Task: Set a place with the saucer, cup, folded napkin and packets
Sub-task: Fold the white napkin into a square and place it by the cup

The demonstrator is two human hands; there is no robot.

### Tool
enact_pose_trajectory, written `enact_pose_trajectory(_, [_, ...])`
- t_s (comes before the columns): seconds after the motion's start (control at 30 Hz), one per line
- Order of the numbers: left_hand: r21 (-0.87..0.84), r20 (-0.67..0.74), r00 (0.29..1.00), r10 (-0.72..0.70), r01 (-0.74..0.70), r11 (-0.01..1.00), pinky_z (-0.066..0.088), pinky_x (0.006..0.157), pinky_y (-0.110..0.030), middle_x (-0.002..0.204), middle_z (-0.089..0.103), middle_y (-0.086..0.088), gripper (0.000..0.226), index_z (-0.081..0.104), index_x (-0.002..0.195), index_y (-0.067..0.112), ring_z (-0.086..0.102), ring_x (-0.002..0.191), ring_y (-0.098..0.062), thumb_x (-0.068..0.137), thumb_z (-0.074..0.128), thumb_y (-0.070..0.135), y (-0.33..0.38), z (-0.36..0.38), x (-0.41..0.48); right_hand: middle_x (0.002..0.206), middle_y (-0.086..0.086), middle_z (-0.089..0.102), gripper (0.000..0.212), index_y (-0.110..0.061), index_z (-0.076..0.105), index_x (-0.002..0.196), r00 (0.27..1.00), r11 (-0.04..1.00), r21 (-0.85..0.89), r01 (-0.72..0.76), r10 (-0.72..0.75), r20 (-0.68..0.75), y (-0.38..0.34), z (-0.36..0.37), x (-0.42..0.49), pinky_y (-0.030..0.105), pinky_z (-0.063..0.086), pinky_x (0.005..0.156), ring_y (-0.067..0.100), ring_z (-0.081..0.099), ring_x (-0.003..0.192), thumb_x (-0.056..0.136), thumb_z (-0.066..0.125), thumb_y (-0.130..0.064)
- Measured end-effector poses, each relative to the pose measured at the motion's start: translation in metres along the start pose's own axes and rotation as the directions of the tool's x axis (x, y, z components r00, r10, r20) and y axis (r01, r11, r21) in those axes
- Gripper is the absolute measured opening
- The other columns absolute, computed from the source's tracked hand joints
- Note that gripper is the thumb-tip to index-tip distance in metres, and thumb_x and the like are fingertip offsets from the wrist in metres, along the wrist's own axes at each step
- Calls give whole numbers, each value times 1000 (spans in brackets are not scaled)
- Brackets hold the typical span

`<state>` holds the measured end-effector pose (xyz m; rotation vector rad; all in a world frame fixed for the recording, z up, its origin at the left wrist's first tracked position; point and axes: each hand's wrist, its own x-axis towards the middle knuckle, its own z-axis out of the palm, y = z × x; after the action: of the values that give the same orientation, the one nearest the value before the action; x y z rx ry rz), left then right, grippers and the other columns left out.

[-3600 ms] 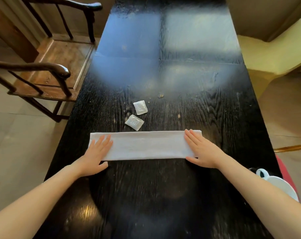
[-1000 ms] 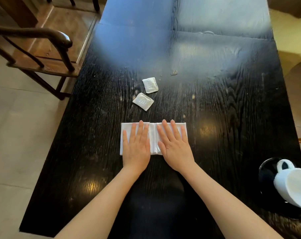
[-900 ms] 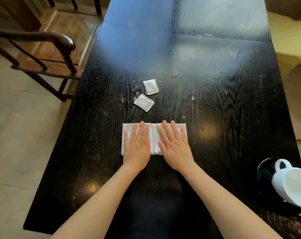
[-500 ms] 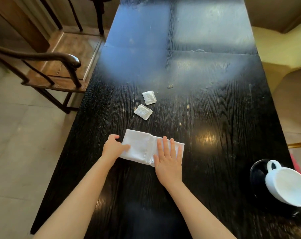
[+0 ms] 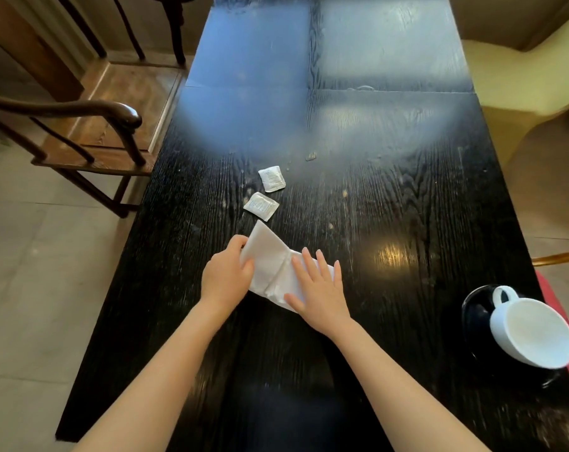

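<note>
The white folded cloth napkin (image 5: 276, 272) lies near the middle of the black wood-grain counter (image 5: 407, 207), and its left half is raised off the surface, mid-fold. The left hand (image 5: 226, 282) has its grip closed on that raised flap at its left edge — thumb on the near side, fingers curled behind. The right hand (image 5: 320, 293) lies flat and open on the right half, fingers spread, pinning it down and holding nothing.

To do this fold well, I would judge that the right palm should keep its weight just right of the crease, so the lower layer cannot slide on the glossy top. The flap should swing over in one arc, with edges matched before any pressing (a skewed crease in cloth is hard to undo).

Just beyond the napkin's far corner lie two small white square packets (image 5: 261, 206), the farther one (image 5: 272, 178) a little apart; the lifted corner could brush the nearer one. Well to the right, near the counter's edge, a white ceramic cup (image 5: 531, 334) sits tilted on a dark glossy saucer (image 5: 472, 305) — neither is placed yet.
</note>
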<state>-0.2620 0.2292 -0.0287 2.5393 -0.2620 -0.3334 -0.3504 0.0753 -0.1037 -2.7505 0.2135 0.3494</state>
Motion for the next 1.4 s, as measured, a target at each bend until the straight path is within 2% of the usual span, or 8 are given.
enact_pose_trajectory(0.13, [96, -209, 970, 121, -103, 990, 34, 53, -33, 72, 67, -15, 22, 59, 106, 10, 60, 63, -38, 86, 49, 10, 28, 14, -18, 135, 9, 54, 31, -9, 59, 122, 955, 782, 619, -74, 234, -182, 2, -37, -4, 21, 31, 104, 18, 48, 123, 95, 46, -18])
enact_pose_trajectory(0.27, [106, -260, 949, 177, -155, 982, 49, 53, -33, 68, 69, -6, 28, 65, 96, 13, 64, 59, -29, 80, 43, 18, 43, 41, -38, 105, 16, 68, 50, -8, 58, 112, 887, 57, 904, -424, 225, 402, 3, -65, 13, 40, 56, 85, 25, 68, 81, 98, 29, -46])
enact_pose_trajectory(0.33, [83, -242, 944, 222, -208, 975, 56, 72, -39, 77, 71, -6, 25, 65, 96, 12, 68, 70, -29, 80, 47, 14, 44, 57, -48, 101, 17, 69, 57, -6, 57, 112, 860, -62, 868, -493, 119, 497, 11, -72, 21, 40, 57, 83, 28, 69, 85, 96, 28, -52])
enact_pose_trajectory(0.63, [381, 53, 926, 373, -364, 850, 34, 107, -57, 134, 57, -13, 54, 54, 127, 9, 48, 129, -30, 76, 70, 14, 31, 121, -71, 107, 3, 67, 30, -11, 66, 113, 979, 663, 721, -200, 118, 164, 47, -68, 18, 25, 52, 86, 8, 62, 94, 85, 57, -4])
enact_pose_trajectory(0.83, [385, 181, 944, 275, -326, 863, 1, 113, -46, 145, 42, -15, 52, 42, 137, 7, 34, 138, -31, 89, 47, 27, 29, 137, -72, 96, 2, 66, 24, -11, 72, 100, 989, 846, 530, -49, 114, -89, 45, -56, 12, 28, 48, 84, 17, 59, 86, 84, 56, -2])
enact_pose_trajectory(0.97, [91, 161, 948, 273, -290, 953, -13, 115, -26, 154, 21, -11, 63, 29, 143, 6, 14, 145, -29, 90, 22, 40, 29, 127, -69, 93, 6, 62, 21, -12, 71, 99, 987, 865, 502, -5, 87, -139, 53, -39, 9, 31, 45, 82, 22, 54, 91, 86, 56, -4])
enact_pose_trajectory(1.1, [-109, -108, 994, 25, -37, 993, 23, 111, -36, 143, 41, -11, 57, 35, 140, 8, 35, 135, -27, 88, 43, 30, 25, 92, -34, 94, 4, 59, 22, -10, 70, 101, 978, 864, 503, 8, 99, -185, 51, -32, 6, 22, 35, 80, 15, 47, 94, 89, 53, -3])
enact_pose_trajectory(1.4, [-378, 445, 887, -123, 310, 873, 48, 81, -37, 109, 60, -8, 29, 53, 109, 15, 59, 96, -22, 85, 57, 31, 46, 58, 14, 103, 8, 57, 27, -9, 60, 113, 905, 670, 720, -180, 399, -145, 41, -41, 5, 20, 44, 75, 16, 54, 90, 88, 60, -18])
